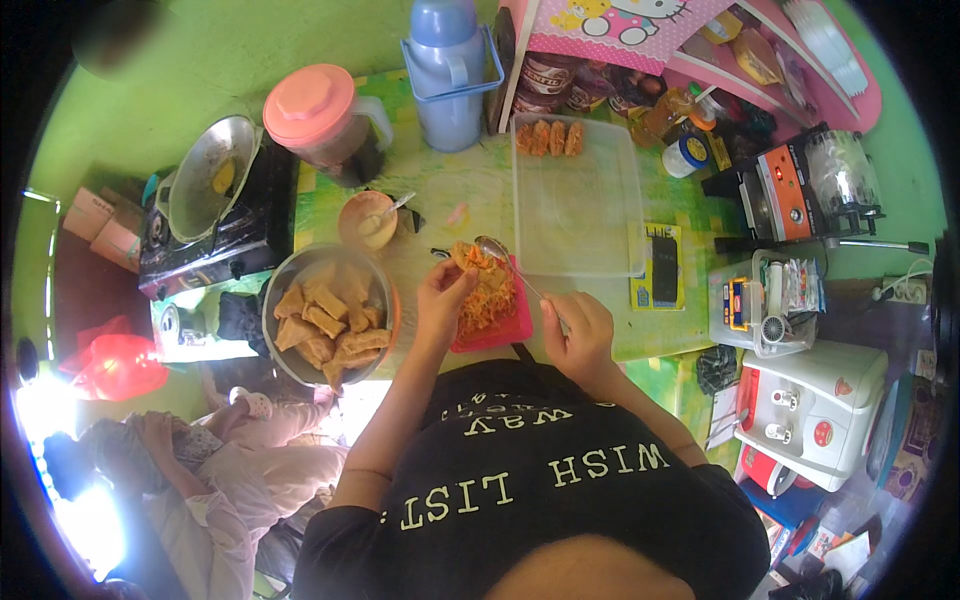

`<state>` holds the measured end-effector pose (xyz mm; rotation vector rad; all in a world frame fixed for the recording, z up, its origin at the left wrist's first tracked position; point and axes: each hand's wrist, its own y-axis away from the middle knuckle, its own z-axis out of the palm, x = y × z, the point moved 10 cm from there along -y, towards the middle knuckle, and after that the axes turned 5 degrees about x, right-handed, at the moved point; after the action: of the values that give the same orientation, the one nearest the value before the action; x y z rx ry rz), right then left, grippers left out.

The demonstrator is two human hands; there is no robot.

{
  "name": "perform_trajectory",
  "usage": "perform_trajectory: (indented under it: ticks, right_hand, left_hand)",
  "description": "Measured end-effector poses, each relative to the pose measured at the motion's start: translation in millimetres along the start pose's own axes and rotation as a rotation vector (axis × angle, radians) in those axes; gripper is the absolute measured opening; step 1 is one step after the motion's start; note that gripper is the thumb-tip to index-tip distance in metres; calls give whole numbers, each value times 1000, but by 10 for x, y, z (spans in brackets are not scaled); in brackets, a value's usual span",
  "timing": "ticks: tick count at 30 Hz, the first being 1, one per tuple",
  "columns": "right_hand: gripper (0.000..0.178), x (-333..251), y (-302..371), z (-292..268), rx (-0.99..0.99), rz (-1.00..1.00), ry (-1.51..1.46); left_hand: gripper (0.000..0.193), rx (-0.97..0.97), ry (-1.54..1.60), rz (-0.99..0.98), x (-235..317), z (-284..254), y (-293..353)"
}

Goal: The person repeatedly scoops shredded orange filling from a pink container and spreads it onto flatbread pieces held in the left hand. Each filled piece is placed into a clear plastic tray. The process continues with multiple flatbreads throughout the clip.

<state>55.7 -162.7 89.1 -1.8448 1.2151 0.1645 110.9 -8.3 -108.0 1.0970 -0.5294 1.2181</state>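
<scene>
My left hand pinches an opened piece of fried tofu with orange shreds showing in it, above a pink-red container. Shredded orange vegetable filling lies in that container. In my right hand is a metal spoon, its bowl touching or close beside the tofu; I cannot tell which. To the left, a large metal bowl holds several brown fried tofu pieces. A clear plastic box sits beyond my right hand, with several filled pieces lined up along its far end.
Behind the metal bowl stands a small bowl of pale paste with a spoon. A pink-lidded pitcher and blue flask stand farther back. At left is a stove with a pan. Another person sits lower left.
</scene>
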Motion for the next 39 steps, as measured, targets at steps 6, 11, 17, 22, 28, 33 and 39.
perform_trajectory:
  ticks: [6, 11, 17, 22, 28, 33, 39]
  right_hand:
    - [7, 21, 38, 74, -1, 2, -14]
    - [8, -22, 62, 148, -21, -41, -11]
    - [10, -73, 83, 225, -61, -98, -15]
    - [12, -98, 109, 236, -87, -125, -17]
    - [13, -28, 129, 210, -86, -122, -26]
    - [13, -65, 18, 28, 2, -91, -38]
    - [11, -53, -6, 67, 25, -99, -38]
  left_hand:
    - [29, -32, -61, -28, -8, 48, 6]
    - [28, -19, -44, -42, -48, 33, 16]
    - [26, 15, -15, -39, -19, -13, 2]
    - [24, 32, -25, -21, 38, -10, 12]
    - [24, 28, 8, -32, 52, -35, -8]
    - [26, 50, 51, -66, 22, -60, -26]
    - [27, 6, -26, -19, 78, 22, -33]
